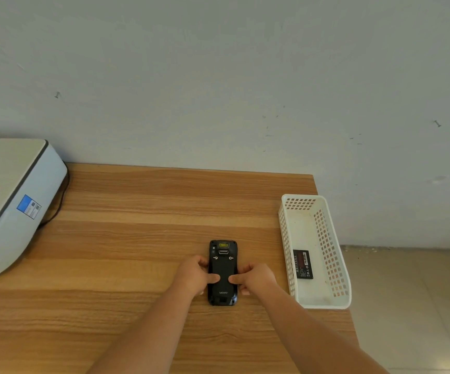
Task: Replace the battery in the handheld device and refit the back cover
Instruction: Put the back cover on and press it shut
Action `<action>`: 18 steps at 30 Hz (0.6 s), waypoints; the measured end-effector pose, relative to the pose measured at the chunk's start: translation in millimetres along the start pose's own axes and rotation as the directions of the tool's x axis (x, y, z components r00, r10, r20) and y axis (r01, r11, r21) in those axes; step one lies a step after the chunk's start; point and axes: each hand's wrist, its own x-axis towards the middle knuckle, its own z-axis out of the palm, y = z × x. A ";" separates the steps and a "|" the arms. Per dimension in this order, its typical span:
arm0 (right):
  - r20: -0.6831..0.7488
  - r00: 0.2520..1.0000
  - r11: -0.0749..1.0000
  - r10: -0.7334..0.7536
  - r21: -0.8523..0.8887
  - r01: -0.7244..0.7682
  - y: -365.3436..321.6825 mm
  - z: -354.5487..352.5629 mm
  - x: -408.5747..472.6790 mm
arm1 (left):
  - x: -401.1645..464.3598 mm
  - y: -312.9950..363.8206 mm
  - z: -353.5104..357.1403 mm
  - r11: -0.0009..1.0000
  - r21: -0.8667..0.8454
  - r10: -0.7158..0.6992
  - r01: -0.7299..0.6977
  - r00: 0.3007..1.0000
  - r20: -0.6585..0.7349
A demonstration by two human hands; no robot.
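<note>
From the head camera I see the handheld device (222, 272) lying face down on the wooden bench (137, 225), a little right of the middle and close to the near edge, its long axis running straight away from me toward the wall. My left hand (195, 275) is against its left side and my right hand (253, 278) against its right side, both curled around the edges, with each thumb laid flat on the back cover (222, 282) so the two thumb tips nearly meet at its centre. Both hands are closed on the device, neither nearer than the other. The device sits directly between them, so any push on the cover will run along that long axis, toward or away from the wall; I judge the cover is either about to be slid off or has just been seated, and I cannot tell which from here. At the right edge of the bench, just beside my right hand, stands a white basket (286, 252) lying parallel to the device, with a battery (302, 264) flat on its floor. My right hand is the nearer one to that battery. A white printer (16, 201) fills the far left corner.
</note>
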 end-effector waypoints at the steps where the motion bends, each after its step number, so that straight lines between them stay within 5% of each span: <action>1: 0.007 1.000 1.000 0.008 0.010 -0.008 1.7 0.7 0.9 | 0.0 -0.7 0.8 1.000 0.016 0.011 -0.011 1.000 -0.011; 18: 0.079 0.997 0.996 0.017 -0.094 -0.009 11.4 3.5 -8.8 | -18.9 -14.0 2.4 0.998 0.057 0.020 -0.022 0.999 0.036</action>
